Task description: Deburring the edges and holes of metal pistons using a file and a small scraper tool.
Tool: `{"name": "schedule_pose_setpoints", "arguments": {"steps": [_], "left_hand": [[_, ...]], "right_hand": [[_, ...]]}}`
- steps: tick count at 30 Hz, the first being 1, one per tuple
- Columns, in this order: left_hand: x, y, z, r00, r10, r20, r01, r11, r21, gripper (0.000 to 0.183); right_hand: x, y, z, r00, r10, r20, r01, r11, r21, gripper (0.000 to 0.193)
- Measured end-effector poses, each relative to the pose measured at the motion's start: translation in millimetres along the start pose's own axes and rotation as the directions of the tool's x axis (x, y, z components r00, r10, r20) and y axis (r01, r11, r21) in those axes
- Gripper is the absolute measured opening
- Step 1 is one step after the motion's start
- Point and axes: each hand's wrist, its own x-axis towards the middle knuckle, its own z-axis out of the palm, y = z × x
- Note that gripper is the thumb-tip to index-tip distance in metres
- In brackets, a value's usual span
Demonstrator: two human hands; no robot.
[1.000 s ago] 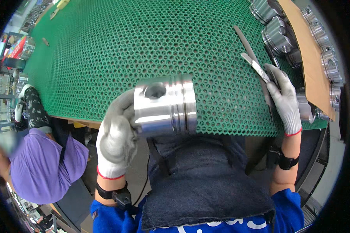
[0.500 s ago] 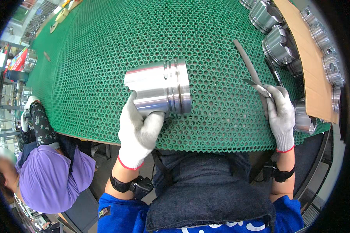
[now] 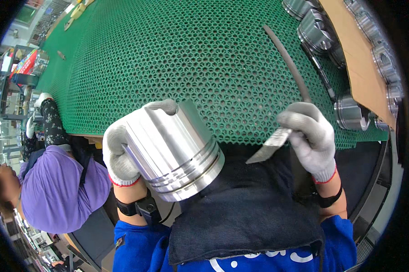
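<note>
My left hand [image 3: 118, 154], in a white glove, is closed round the side of a shiny silver piston [image 3: 168, 149]. The piston is tilted, its grooved ring end toward me and its cut-out skirt facing away, held over the mat's near edge. My gloved right hand [image 3: 311, 138] pinches a short flat knife [image 3: 270, 147] with a pale, wrapped-looking grip. Its grey blade points down and left toward the piston, apart from it. Beyond my right hand, a long grey curved rod [image 3: 286, 59] lies on the green mat.
Several pistons [image 3: 315, 31] stand along the right by a cardboard divider [image 3: 349, 59], more beyond it. A dark thin tool [image 3: 320, 72] lies near them. The green honeycomb mat [image 3: 177, 54] covers the bench. A co-worker in purple [image 3: 64, 190] sits at left.
The piston has come nearer to me and turned, its ringed end swinging from the right to face down toward me. My right hand brought the knife left and nearer, its blade now pointing at the piston.
</note>
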Motion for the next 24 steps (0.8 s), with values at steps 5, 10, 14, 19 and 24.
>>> {"name": "schedule_pose_setpoints", "arguments": {"steps": [5, 10, 14, 19, 24], "left_hand": [[-9.5, -17.1, -1.4, 0.967, 0.228, 0.113, -0.251, 0.926, 0.282, 0.053], [-29.1, -13.3, 0.5, 0.983, 0.154, 0.105, -0.170, 0.971, 0.169, 0.066], [-43.2, -14.0, 4.4, 0.984, 0.050, -0.172, -0.059, 0.997, -0.049, 0.060], [-16.3, -8.8, 11.1, 0.963, 0.190, 0.193, -0.221, 0.963, 0.155, 0.040], [-21.4, -10.1, 18.7, 0.998, 0.047, 0.032, -0.049, 0.995, 0.087, 0.040]], "right_hand": [[-23.8, -4.5, 8.3, 1.000, 0.029, -0.011, -0.029, 0.999, 0.023, 0.033], [-37.4, -11.8, 13.5, 0.999, 0.042, -0.004, -0.041, 0.998, 0.048, 0.033], [-38.3, -18.2, 14.5, 0.999, 0.052, 0.007, -0.053, 0.996, 0.067, 0.035], [-34.5, -19.8, 11.5, 1.000, 0.022, -0.008, -0.021, 0.997, 0.068, 0.036], [-16.2, -32.4, 7.9, 0.989, -0.143, -0.019, 0.144, 0.958, 0.247, 0.033]]}}
